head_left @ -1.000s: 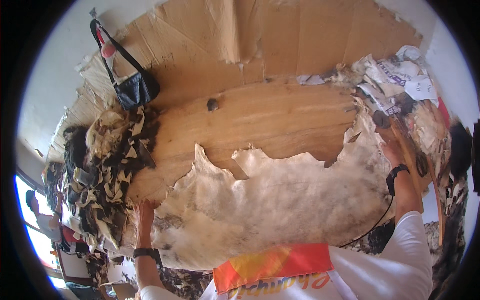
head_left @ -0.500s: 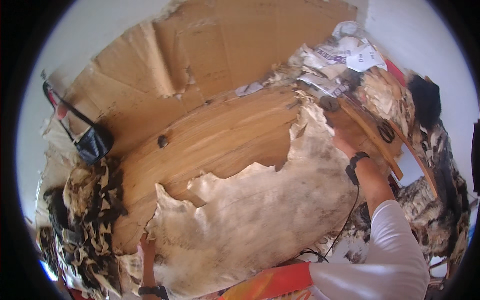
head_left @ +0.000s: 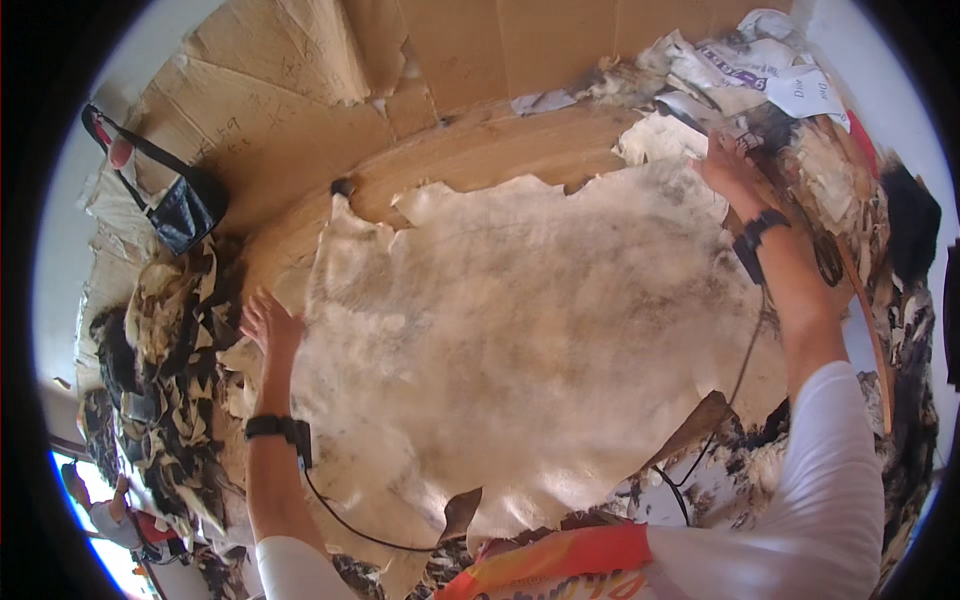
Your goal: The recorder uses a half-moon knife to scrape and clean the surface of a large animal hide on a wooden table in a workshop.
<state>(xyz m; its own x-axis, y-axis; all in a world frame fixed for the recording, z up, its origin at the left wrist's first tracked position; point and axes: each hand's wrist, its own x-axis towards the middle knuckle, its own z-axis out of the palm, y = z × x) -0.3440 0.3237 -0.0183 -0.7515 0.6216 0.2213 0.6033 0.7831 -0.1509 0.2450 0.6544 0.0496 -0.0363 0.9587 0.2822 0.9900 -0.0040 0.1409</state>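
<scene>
A large pale animal hide lies spread over a wooden board, its ragged edges curling at the near side. At the hide's left edge, my left hand is open with its fingers spread, touching or just over the border. My right hand reaches to the far right corner of the hide, fingers stretched out and resting beside its edge. The palm there faces down, and what lies beneath it is hidden. Both wrists wear black bands with a thin dark cable.
Dark and pale hide scraps are heaped at the left, below a black bag. Cardboard covers the back wall. White cloths and more scraps pile at the right, beside a long wooden strip. A person appears far lower left.
The hide has shifted away from me, covering much more of the board. Both hands have moved farther forward, and the left hand's fingers are now spread.
</scene>
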